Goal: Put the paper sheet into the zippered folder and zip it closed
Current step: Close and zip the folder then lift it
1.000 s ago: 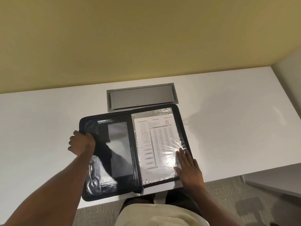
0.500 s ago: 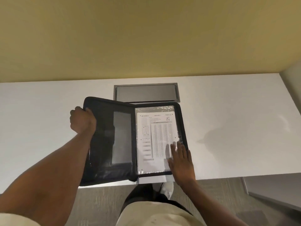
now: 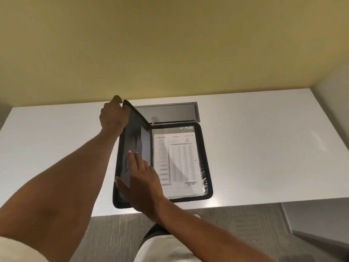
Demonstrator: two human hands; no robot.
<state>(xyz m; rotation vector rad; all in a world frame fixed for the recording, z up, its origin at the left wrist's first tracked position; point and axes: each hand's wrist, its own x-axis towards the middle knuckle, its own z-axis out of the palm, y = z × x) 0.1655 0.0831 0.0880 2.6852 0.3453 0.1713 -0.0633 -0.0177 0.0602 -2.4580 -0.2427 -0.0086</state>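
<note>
White desk (image 3: 264, 148), seen from above, set against a yellow-green wall (image 3: 170, 44), with grey carpet (image 3: 236, 233) below its near edge. A grey recessed cable tray (image 3: 170, 113) is let into the desktop just beyond the fingertips of the raised hand.

Black zippered folder (image 3: 206, 167), lying open near the front edge of the desk. Its right half rests flat on the surface; its left cover (image 3: 136, 140) stands lifted, tilted steeply up from the spine.

Paper sheet (image 3: 179, 161), printed with a table of small figures, lying flat inside the right half of the folder under a clear plastic sleeve, to the right of both sets of fingers and touched by neither.

Left hand (image 3: 113, 116), fingers curled closed around the far outer corner of the lifted cover, thumb side toward the viewer, holding that cover up off the desk.

Right hand (image 3: 143, 182), crossed over the lower part of the spine, fingers (image 3: 136, 157) extended and loosely spread, laid flat against the inner face of the lifted cover; the thumb reaches toward the cover's near outer edge. This hand grips nothing. The paper sheet lies just beside the back of this hand.

The zipper runs round the folder rim, unfastened; its pull cannot be made out.
</note>
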